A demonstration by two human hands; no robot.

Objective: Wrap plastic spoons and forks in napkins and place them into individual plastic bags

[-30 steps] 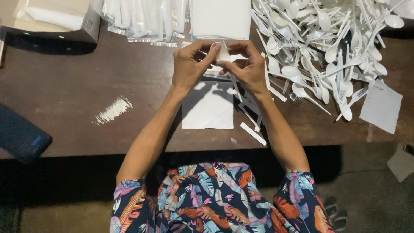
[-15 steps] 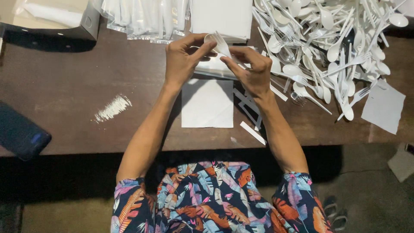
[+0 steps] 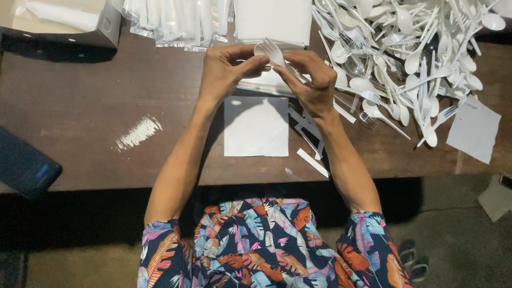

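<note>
Head view: the person's 2 hands meet above the brown table (image 3: 96, 101), raised over a white napkin (image 3: 256, 126) that lies flat near the table's front edge. The left hand (image 3: 226, 72) pinches the bowl of a white plastic spoon (image 3: 262, 49) between thumb and fingertips. The right hand (image 3: 312, 80) has its fingers closed around the handles, with a white plastic fork (image 3: 276, 52) sticking up just beside the spoon. A big heap of white plastic cutlery (image 3: 405, 53) covers the table to the right. Clear plastic sleeves (image 3: 176, 21) lie at the far edge, a cardboard box (image 3: 58, 21) stands far left, and a dark phone (image 3: 24, 165) rests near the left front edge.
</note>
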